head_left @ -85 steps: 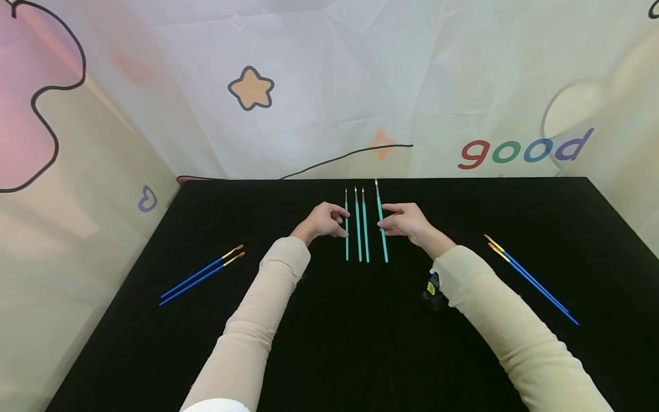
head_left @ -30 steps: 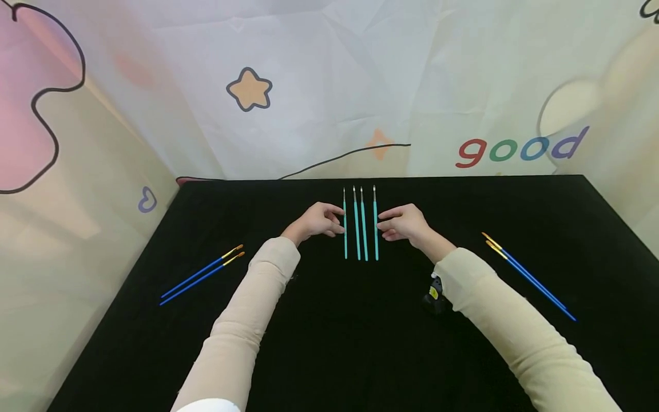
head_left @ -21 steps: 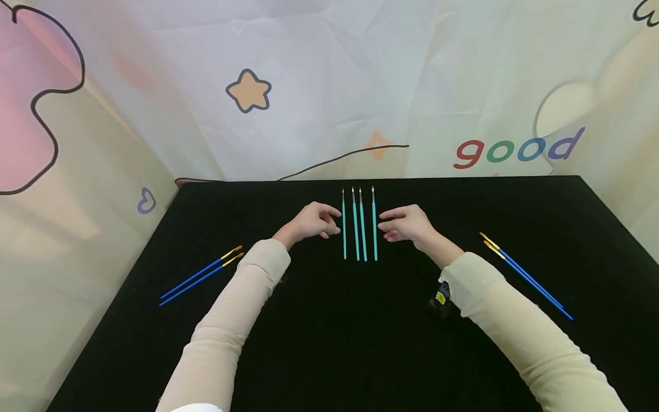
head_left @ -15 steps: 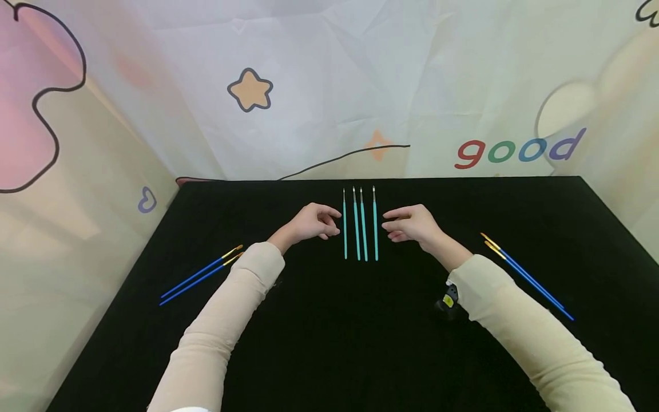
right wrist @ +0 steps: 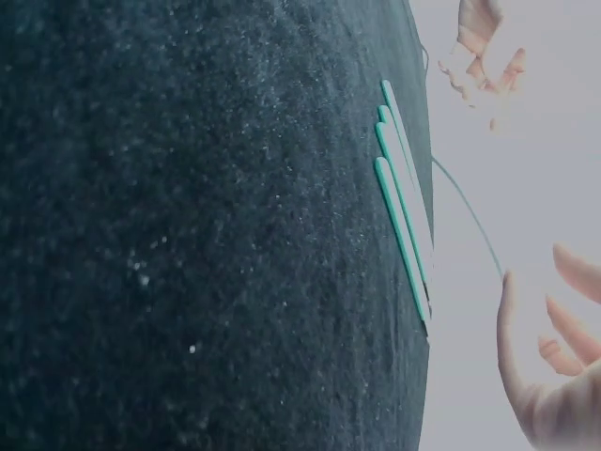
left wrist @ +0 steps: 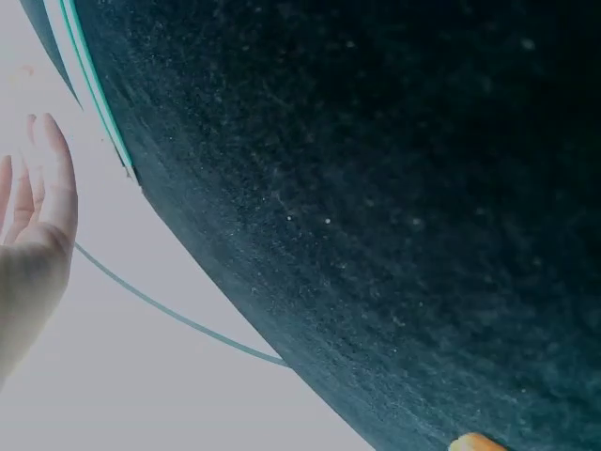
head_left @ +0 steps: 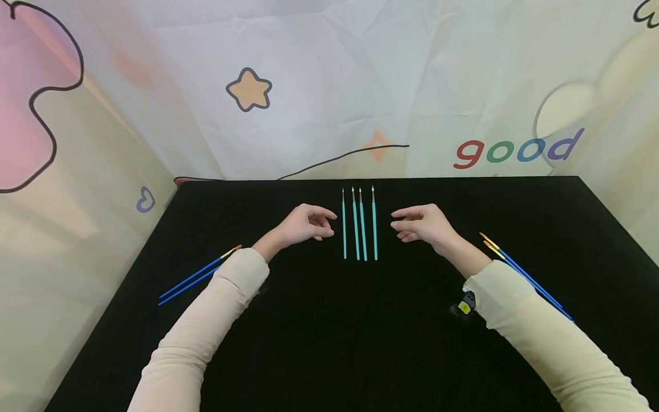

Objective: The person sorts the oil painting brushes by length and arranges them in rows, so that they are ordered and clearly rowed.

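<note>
Several teal paintbrushes lie side by side at the back middle of the black table, bristles pointing away. Left of the leftmost teal paintbrush (head_left: pixel 344 232) is my left hand (head_left: pixel 301 224), its fingers loosely bent with nothing in them. My right hand (head_left: pixel 424 226) hangs apart from the rightmost teal paintbrush (head_left: pixel 375 232), also holding nothing. The right wrist view shows the row of brushes (right wrist: pixel 401 235) on the cloth, with the relaxed fingers of the right hand (right wrist: pixel 554 376) away from them. In the left wrist view the left hand (left wrist: pixel 38 235) is partly cut off.
Two blue paintbrushes (head_left: pixel 190 280) lie slanted at the left, partly behind the left sleeve (head_left: pixel 206 326). Another blue pair (head_left: pixel 525 273) lies slanted at the right, its lower end by the right sleeve. A printed backdrop (head_left: pixel 319 86) rises behind the black table (head_left: pixel 350 343).
Earlier my right hand held the rightmost teal brush tilted; it now lies roughly parallel, nearer the others. Both hands have let go and drawn outward, the sleeves now overlapping the blue brushes.
</note>
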Available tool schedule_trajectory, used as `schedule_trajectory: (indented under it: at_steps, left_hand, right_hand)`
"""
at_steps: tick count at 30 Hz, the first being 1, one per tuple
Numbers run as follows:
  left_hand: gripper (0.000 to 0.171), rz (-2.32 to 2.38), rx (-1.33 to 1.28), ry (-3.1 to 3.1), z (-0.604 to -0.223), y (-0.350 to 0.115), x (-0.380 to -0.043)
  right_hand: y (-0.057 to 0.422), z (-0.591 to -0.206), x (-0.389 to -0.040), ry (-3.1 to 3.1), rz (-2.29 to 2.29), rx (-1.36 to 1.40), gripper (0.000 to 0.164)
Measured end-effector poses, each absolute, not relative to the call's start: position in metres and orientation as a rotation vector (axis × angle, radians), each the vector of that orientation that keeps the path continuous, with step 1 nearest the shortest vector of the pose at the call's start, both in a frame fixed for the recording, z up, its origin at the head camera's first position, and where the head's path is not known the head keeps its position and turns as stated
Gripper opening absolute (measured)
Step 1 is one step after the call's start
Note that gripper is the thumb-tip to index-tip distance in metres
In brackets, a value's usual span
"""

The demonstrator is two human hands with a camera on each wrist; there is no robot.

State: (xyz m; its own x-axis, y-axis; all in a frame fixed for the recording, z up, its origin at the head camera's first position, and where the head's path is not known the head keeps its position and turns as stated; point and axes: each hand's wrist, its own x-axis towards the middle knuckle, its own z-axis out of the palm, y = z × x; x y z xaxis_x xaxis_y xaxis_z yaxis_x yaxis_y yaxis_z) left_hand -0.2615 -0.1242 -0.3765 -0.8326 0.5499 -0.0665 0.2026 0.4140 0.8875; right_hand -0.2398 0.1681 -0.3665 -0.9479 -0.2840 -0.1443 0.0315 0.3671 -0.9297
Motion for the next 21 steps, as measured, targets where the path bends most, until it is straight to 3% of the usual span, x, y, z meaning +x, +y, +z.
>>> schedule_trajectory:
  at_steps: [21]
  left_hand:
    - [0.037, 1.470, 0.678, 2.347, -0.370, -0.144, -0.242]
  right_hand:
    - [0.187, -0.352, -0.223, 2.368, -1.615, -0.272, 0.038]
